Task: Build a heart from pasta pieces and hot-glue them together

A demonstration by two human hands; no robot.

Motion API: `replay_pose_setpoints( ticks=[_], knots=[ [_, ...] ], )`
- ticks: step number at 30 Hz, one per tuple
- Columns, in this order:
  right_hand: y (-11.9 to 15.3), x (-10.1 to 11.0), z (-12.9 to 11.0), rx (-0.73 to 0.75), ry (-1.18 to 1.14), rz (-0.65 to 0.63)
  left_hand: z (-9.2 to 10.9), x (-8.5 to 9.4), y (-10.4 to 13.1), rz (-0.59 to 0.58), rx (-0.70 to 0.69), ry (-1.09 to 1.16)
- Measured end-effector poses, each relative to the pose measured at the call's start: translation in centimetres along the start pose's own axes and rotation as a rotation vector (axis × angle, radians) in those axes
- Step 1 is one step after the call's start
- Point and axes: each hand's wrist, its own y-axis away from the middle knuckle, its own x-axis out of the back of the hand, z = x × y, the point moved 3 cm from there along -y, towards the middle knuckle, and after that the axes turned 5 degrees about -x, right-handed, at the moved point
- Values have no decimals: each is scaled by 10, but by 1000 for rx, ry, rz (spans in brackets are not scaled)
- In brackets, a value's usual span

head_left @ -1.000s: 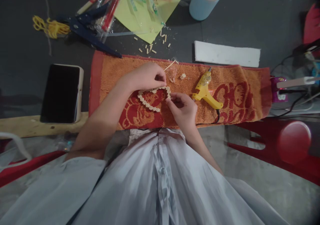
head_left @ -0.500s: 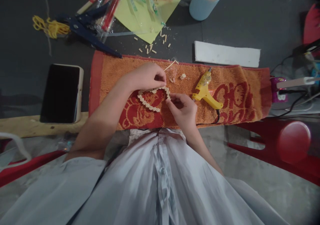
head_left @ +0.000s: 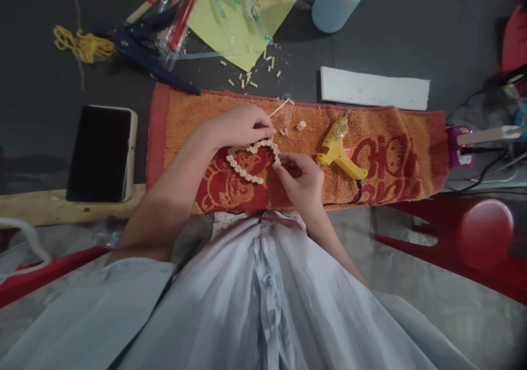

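A pale heart-shaped outline (head_left: 242, 174) made of small pieces lies over the orange and red towel (head_left: 185, 112), with a gap at its lower right. My right hand (head_left: 302, 180) pinches its right side between thumb and fingertips. My left hand (head_left: 247, 125) bends over the heart's top, fingers closed together at the upper edge. A thin pale stick (head_left: 280, 107) shows just beyond the left fingers; whether they touch it is unclear. To the right of my right hand lies a yellow glue gun (head_left: 340, 153), nozzle pointing away. A small pale cluster (head_left: 301, 124) rests on the towel between them.
Short cut stick pieces (head_left: 249, 79) are scattered beyond the towel, near a yellow-green paper (head_left: 222, 24) and dark blue pliers-like tool (head_left: 144, 57). A phone (head_left: 99, 153) lies at left, a white strip (head_left: 374, 88) at back right, and a blue bottle (head_left: 331, 7) behind.
My left fingertips have shifted very slightly up and right at the heart's top, showing more of its notch. The right hand keeps its pinch in nearly the same place.
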Motion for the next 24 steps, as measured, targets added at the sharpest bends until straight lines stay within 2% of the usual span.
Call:
replay_pose_setpoints(
  ticks=[24],
  knots=[
    [-1,-3,6,-40,-16,3,2,5,2,-65,29,48]
  ],
)
